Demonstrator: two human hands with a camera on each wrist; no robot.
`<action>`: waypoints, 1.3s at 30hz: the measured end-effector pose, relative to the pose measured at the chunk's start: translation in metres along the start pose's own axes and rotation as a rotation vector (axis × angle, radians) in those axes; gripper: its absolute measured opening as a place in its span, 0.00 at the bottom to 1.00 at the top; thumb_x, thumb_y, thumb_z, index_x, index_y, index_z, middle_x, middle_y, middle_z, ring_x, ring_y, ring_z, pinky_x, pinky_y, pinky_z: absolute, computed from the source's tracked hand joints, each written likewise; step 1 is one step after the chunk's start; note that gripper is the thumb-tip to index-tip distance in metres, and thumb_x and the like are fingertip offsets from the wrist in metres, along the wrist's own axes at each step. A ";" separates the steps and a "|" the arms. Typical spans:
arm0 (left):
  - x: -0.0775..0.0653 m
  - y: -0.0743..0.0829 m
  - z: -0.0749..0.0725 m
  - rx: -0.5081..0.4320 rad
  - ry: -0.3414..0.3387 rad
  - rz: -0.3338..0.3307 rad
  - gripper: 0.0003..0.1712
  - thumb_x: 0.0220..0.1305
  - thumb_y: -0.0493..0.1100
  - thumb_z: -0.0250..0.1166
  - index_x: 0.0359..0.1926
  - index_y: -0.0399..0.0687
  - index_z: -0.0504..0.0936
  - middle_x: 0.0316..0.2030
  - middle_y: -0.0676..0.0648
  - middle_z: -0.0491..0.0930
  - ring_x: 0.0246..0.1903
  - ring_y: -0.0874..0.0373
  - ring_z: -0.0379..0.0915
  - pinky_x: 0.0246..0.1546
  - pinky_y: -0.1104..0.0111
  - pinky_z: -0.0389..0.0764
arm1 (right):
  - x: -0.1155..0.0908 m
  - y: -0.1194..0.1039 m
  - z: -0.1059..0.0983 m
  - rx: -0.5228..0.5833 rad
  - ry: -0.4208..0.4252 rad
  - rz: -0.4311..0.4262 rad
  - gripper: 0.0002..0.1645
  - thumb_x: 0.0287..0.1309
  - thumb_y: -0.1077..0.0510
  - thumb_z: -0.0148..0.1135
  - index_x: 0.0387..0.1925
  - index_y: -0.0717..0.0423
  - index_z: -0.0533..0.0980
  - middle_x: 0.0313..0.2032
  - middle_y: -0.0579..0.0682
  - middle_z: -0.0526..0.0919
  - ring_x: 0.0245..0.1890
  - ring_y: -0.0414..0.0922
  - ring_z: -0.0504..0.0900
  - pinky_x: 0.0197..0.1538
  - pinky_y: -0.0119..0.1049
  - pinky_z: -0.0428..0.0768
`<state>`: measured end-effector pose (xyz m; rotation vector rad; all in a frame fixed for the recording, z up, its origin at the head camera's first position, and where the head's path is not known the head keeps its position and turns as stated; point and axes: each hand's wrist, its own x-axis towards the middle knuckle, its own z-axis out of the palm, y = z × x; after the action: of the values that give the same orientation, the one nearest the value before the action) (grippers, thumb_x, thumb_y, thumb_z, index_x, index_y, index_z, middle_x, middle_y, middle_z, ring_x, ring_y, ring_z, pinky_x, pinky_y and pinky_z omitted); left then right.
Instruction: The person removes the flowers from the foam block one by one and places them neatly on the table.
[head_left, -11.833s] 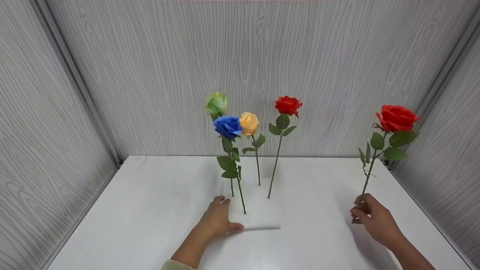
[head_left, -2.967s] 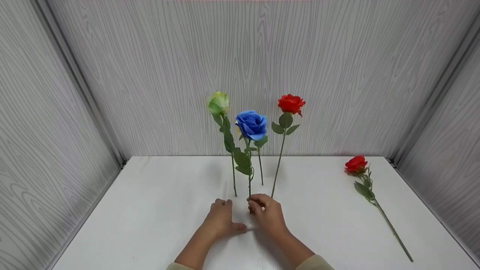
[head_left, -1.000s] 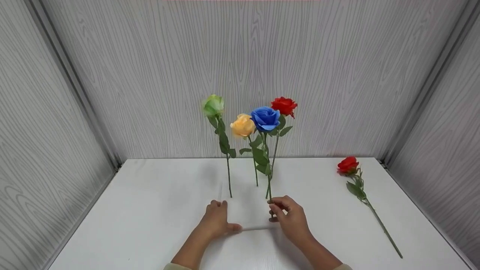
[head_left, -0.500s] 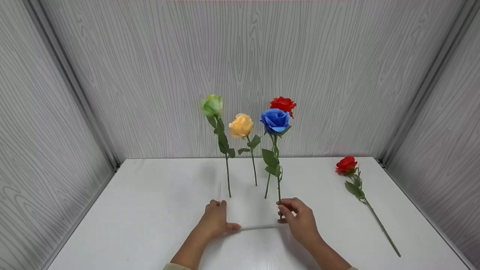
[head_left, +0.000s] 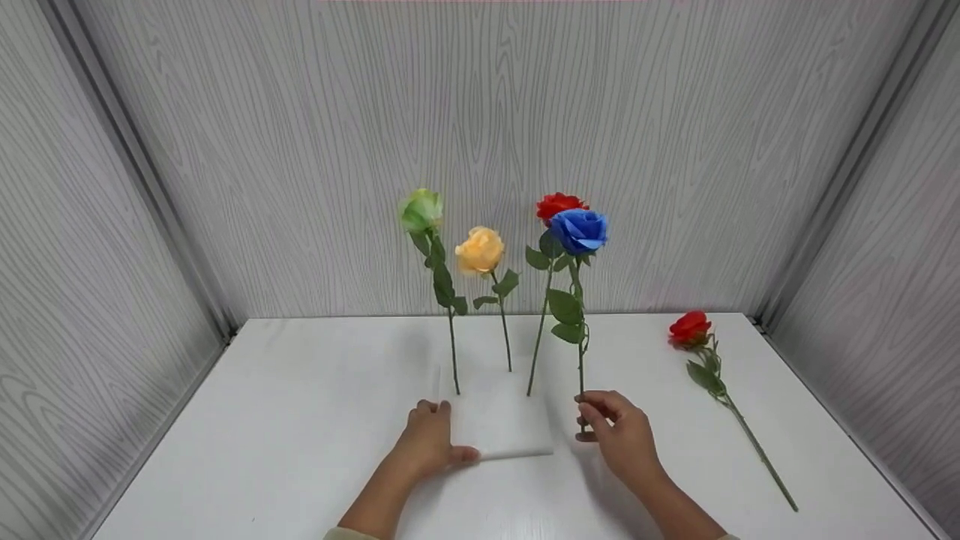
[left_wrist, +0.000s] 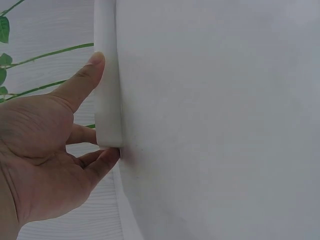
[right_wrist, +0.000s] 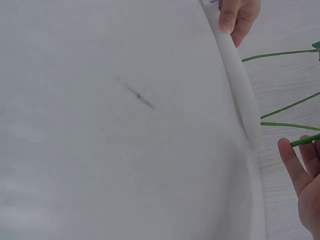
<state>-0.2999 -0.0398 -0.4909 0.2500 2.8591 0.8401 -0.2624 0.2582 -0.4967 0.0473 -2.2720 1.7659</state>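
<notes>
In the head view my right hand (head_left: 621, 435) pinches the lower stem of a blue rose (head_left: 579, 231), held upright just right of a flat white block (head_left: 504, 431). The stem's green end (right_wrist: 306, 140) shows between thumb and fingers in the right wrist view. My left hand (head_left: 426, 442) holds the block's near left corner, thumb along the front edge (left_wrist: 107, 100) and fingers at the left side. A green rose (head_left: 421, 210), a yellow-orange rose (head_left: 480, 250) and a red rose (head_left: 556, 205), partly behind the blue one, stand in the block.
A second red rose (head_left: 690, 330) lies on the white table (head_left: 300, 420) at the right, its stem slanting toward the front. Grey wood-grain panels (head_left: 337, 150) enclose the back and both sides.
The second red rose went from my right hand onto the table. My right hand took the blue rose and carried it rightward, past the block's right edge. The left hand stays at its corner.
</notes>
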 end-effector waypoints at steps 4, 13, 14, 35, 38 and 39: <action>-0.001 -0.002 0.000 0.001 -0.001 0.005 0.63 0.54 0.58 0.85 0.78 0.24 0.65 0.71 0.24 0.68 0.75 0.29 0.64 0.78 0.44 0.72 | -0.001 0.001 -0.007 -0.005 0.007 0.002 0.12 0.72 0.72 0.64 0.53 0.68 0.84 0.43 0.66 0.83 0.41 0.52 0.89 0.41 0.38 0.94; 0.000 -0.005 0.002 -0.012 -0.013 0.019 0.63 0.54 0.58 0.85 0.77 0.23 0.65 0.71 0.24 0.67 0.75 0.29 0.64 0.78 0.43 0.71 | -0.002 0.004 -0.020 -0.037 0.025 0.058 0.12 0.74 0.69 0.64 0.54 0.67 0.84 0.43 0.64 0.86 0.42 0.52 0.89 0.42 0.36 0.94; 0.000 -0.006 0.002 -0.013 -0.015 0.018 0.63 0.54 0.58 0.85 0.77 0.23 0.65 0.71 0.24 0.68 0.75 0.29 0.64 0.78 0.43 0.71 | -0.002 0.005 -0.021 -0.038 0.025 0.062 0.12 0.74 0.69 0.64 0.55 0.67 0.84 0.44 0.64 0.86 0.42 0.51 0.89 0.42 0.36 0.94; -0.001 -0.003 0.004 -0.007 -0.009 0.012 0.63 0.55 0.59 0.84 0.77 0.24 0.65 0.71 0.25 0.68 0.75 0.31 0.65 0.78 0.44 0.71 | -0.007 0.018 -0.087 -0.202 0.094 0.121 0.15 0.75 0.66 0.66 0.59 0.65 0.84 0.43 0.59 0.91 0.38 0.42 0.91 0.43 0.30 0.91; -0.001 -0.002 0.001 -0.014 -0.004 0.011 0.64 0.55 0.59 0.84 0.78 0.24 0.65 0.72 0.25 0.68 0.75 0.31 0.65 0.79 0.45 0.71 | -0.008 0.019 -0.094 -0.197 0.097 0.110 0.15 0.75 0.66 0.66 0.59 0.66 0.84 0.43 0.60 0.91 0.37 0.40 0.91 0.42 0.30 0.91; -0.001 -0.002 0.001 -0.017 -0.003 0.011 0.64 0.55 0.59 0.84 0.78 0.25 0.64 0.72 0.25 0.68 0.76 0.31 0.64 0.79 0.45 0.70 | -0.008 0.019 -0.096 -0.196 0.097 0.103 0.15 0.74 0.66 0.66 0.59 0.67 0.84 0.42 0.59 0.91 0.37 0.39 0.90 0.42 0.30 0.91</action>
<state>-0.2989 -0.0409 -0.4922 0.2647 2.8493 0.8644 -0.2405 0.3541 -0.4946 -0.1915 -2.4024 1.5465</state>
